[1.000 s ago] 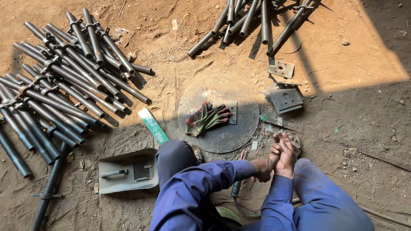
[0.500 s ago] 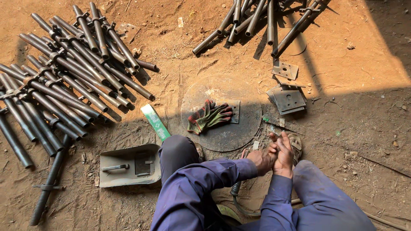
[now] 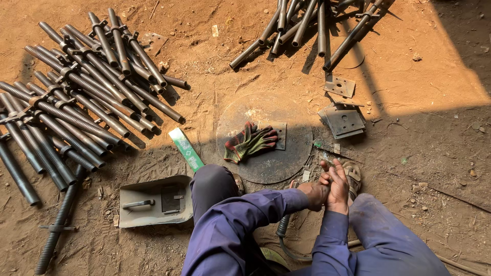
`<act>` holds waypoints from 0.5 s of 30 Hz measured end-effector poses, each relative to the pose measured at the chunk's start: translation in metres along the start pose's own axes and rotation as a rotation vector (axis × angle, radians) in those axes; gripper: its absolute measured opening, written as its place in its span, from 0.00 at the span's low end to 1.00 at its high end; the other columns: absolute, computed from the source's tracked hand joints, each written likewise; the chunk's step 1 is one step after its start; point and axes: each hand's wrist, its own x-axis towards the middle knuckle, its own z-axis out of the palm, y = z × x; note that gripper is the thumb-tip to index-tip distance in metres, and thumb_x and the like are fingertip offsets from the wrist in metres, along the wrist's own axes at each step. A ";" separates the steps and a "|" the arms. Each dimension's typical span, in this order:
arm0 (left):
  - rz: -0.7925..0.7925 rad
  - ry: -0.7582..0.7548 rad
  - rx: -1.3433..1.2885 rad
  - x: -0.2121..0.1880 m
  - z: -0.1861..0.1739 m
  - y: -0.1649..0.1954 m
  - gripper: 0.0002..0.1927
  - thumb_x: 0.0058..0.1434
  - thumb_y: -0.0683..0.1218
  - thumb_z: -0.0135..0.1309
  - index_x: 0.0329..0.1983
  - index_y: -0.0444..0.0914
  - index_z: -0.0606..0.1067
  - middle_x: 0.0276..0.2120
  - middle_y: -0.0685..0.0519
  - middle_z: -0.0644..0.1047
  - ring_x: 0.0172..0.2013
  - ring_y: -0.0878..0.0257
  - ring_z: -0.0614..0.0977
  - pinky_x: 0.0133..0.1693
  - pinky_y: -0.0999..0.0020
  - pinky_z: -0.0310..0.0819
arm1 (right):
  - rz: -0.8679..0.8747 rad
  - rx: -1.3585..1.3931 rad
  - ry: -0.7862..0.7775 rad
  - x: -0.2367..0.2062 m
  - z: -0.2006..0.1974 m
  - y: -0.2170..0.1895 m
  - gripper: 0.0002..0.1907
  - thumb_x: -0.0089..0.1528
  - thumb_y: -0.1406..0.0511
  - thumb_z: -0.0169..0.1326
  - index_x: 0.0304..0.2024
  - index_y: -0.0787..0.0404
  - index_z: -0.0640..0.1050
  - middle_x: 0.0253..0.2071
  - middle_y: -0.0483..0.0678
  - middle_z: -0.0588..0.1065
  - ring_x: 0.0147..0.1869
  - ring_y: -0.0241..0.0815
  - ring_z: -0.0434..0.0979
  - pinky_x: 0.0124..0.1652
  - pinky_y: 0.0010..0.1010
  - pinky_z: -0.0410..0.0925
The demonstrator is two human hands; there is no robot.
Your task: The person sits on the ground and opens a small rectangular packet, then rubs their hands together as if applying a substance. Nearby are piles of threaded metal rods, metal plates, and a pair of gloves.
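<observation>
The left hand (image 3: pixel 313 194) and right hand (image 3: pixel 337 186) press together near the knees, right fingers spread, holding nothing I can see. Gloves (image 3: pixel 249 141) lie just beyond on a round plate (image 3: pixel 286 163). Rods (image 3: pixel 82 97) lie piled far left.

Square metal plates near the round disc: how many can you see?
4: one under the gloves on the disc, at; a loose one upper right; a stack beside the disc, possibly hiding more; one by the rods.
</observation>
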 end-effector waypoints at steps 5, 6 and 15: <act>-0.104 -0.444 -0.855 -0.013 -0.007 0.003 0.45 0.58 0.39 0.53 0.72 0.46 0.42 0.45 0.38 0.80 0.42 0.50 0.86 0.31 0.59 0.87 | -0.026 0.239 -0.092 0.005 -0.020 -0.010 0.29 0.73 0.70 0.48 0.77 0.60 0.60 0.53 0.57 0.76 0.34 0.29 0.68 0.31 0.17 0.68; -0.082 -0.430 -0.881 -0.017 -0.010 0.002 0.50 0.57 0.39 0.53 0.75 0.50 0.37 0.43 0.38 0.79 0.40 0.49 0.86 0.29 0.59 0.86 | -0.029 0.252 -0.081 0.007 -0.022 -0.010 0.29 0.73 0.70 0.48 0.76 0.59 0.60 0.53 0.57 0.75 0.34 0.29 0.68 0.31 0.17 0.68; -0.056 0.060 -0.365 -0.011 -0.006 -0.015 0.18 0.59 0.44 0.56 0.51 0.34 0.70 0.39 0.43 0.82 0.39 0.49 0.86 0.37 0.57 0.82 | -0.010 -0.012 0.008 0.008 -0.004 0.006 0.23 0.71 0.70 0.46 0.69 0.58 0.63 0.51 0.59 0.75 0.34 0.34 0.68 0.32 0.22 0.67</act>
